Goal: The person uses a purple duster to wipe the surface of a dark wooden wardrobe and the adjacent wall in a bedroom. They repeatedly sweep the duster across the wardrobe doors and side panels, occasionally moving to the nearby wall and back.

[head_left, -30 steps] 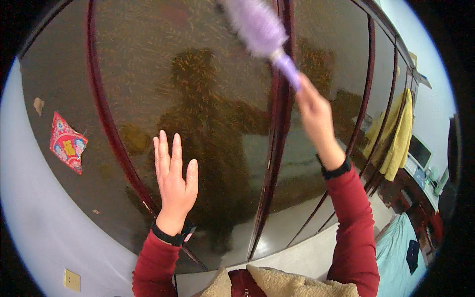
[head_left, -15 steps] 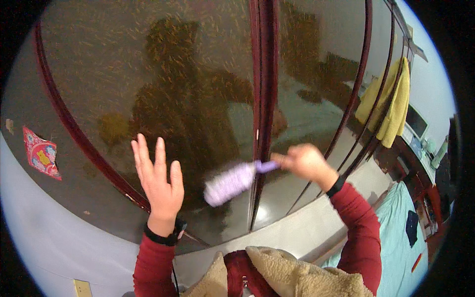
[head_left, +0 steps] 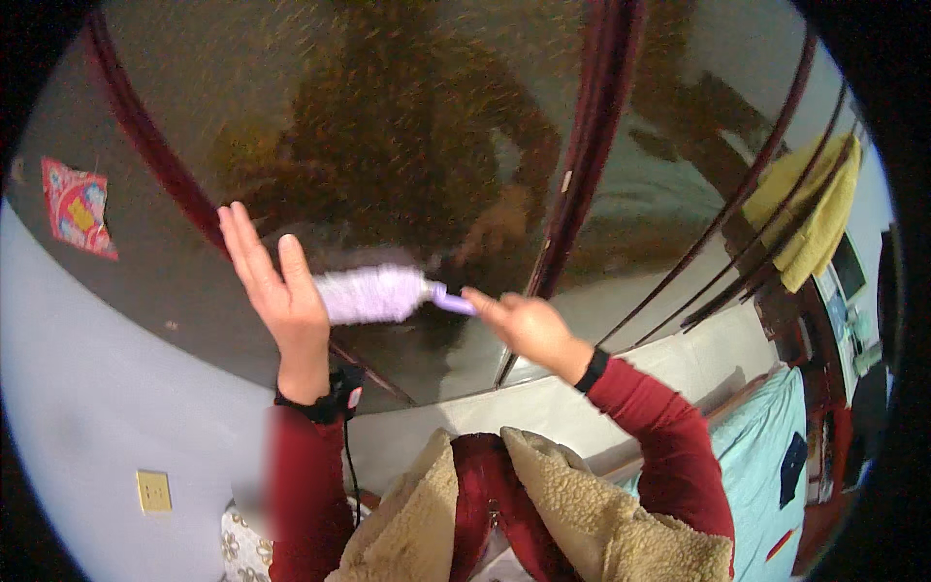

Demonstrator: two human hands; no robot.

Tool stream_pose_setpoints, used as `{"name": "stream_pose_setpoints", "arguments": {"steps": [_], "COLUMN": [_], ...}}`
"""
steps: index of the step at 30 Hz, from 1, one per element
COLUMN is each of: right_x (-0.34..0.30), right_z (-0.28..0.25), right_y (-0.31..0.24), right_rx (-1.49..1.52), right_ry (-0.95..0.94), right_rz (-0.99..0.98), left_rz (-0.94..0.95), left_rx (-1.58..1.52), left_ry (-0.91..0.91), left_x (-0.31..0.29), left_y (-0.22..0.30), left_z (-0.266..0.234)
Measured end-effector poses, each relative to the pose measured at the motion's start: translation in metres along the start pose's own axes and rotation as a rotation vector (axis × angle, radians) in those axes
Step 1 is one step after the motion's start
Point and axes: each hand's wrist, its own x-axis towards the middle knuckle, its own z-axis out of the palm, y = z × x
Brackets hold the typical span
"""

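My right hand (head_left: 529, 325) is closed around the purple handle of a fluffy lilac duster (head_left: 373, 294), its index finger stretched along the handle. The duster lies nearly level in front of a glossy dark wardrobe door (head_left: 388, 126), its tip partly hidden behind my left hand (head_left: 281, 286). Fingers extended upward, my left hand is open beside the door's dark red frame. Whether that palm touches the door or the duster I cannot tell. My reflection shows dimly in the panel.
Another dark red door frame (head_left: 596, 145) stands to the right. A yellow cloth (head_left: 810, 209) hangs farther right, above a bed with a light teal sheet (head_left: 747, 485). At left are a torn pink sticker (head_left: 80, 209) and a wall socket (head_left: 153, 492).
My right hand has carried the duster leftward, turning it from slanted to nearly level, so its tip now meets my left hand in view. The door frames have shifted right in the picture.
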Motion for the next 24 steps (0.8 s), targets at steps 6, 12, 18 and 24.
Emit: {"name": "stream_pose_setpoints", "arguments": {"steps": [6, 12, 18, 24], "right_x": [-0.051, 0.0, 0.069, 0.033], "right_z": [0.094, -0.049, -0.094, 0.049], "right_y": [-0.003, 0.029, -0.013, -0.045], "right_rx": [-0.123, -0.023, 0.751, 0.421], "right_ry": [-0.604, 0.057, 0.613, 0.139], "right_rz": [0.037, 0.076, 0.293, 0.07], "left_rz": [-0.085, -0.129, -0.339, -0.568], "left_rx": [0.173, 0.092, 0.007, 0.01], "left_ry": [-0.172, -0.197, -0.118, -0.086], "left_x": [-0.073, -0.125, -0.134, -0.159], "left_y": [-0.028, -0.044, -0.049, -0.069], "left_z": [0.008, 0.0, -0.013, -0.017]}}
